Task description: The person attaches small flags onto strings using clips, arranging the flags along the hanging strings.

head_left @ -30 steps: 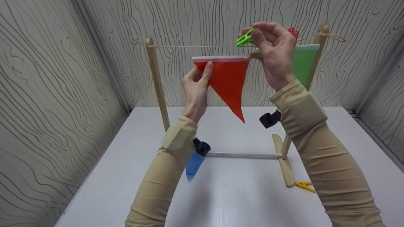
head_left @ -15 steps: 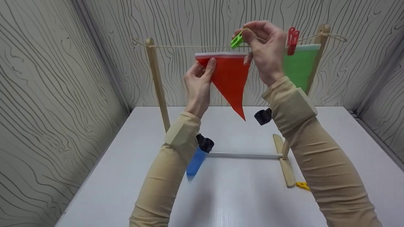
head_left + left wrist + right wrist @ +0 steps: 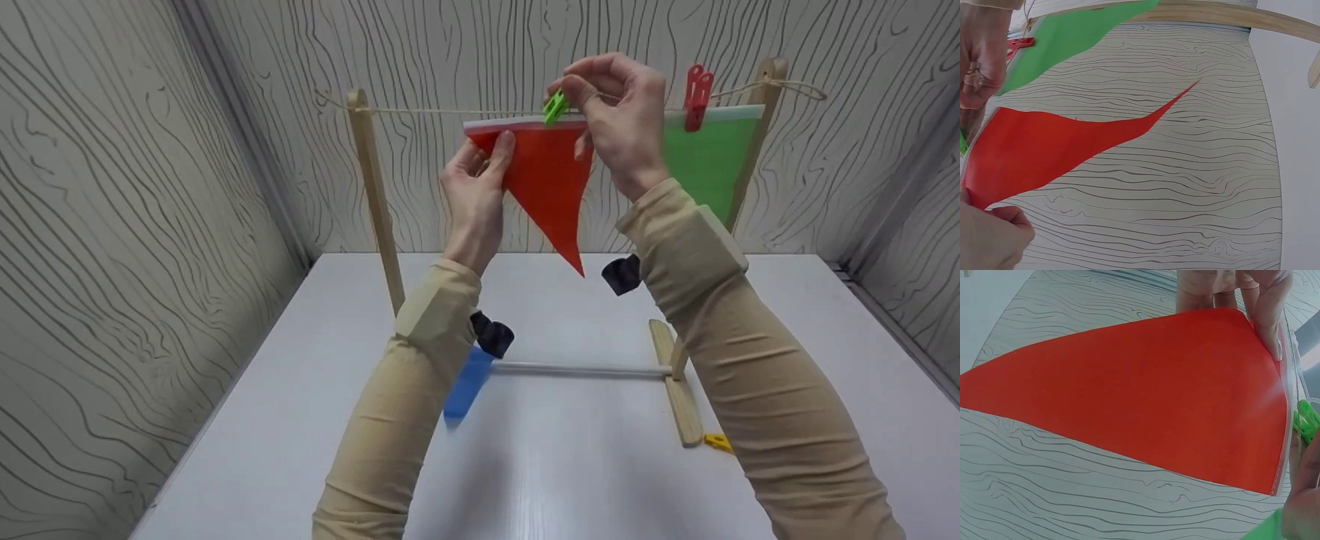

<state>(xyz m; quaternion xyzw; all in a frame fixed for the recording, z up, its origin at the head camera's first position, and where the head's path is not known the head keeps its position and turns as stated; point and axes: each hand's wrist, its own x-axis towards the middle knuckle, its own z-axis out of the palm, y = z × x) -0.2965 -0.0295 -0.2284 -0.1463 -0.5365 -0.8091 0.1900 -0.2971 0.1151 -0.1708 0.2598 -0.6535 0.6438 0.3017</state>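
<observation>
A red triangular pennant (image 3: 544, 172) with a white top band hangs point down just under the string (image 3: 427, 112). My left hand (image 3: 475, 199) pinches its upper left corner between thumb and fingers. In the right wrist view, the pennant (image 3: 1145, 405) spreads wide, its band alongside the string. My right hand (image 3: 619, 120) pinches a bright green clothespin (image 3: 555, 107), whose tips overlap the string and the pennant's white band. Right of that hand, a green pennant (image 3: 709, 161) hangs from the string under a red clothespin (image 3: 697, 97).
Two wooden posts, left (image 3: 375, 202) and right (image 3: 763, 97), carry the string. A white rod (image 3: 585, 369) runs low to a wooden foot (image 3: 681, 405). A blue pennant (image 3: 466, 386) lies partly behind my left arm; a yellow clothespin (image 3: 718, 442) lies beside my right sleeve.
The red pennant has risen toward the string in my left hand. My right hand has moved left, bringing the green clothespin down onto the band. The red clothespin is now uncovered.
</observation>
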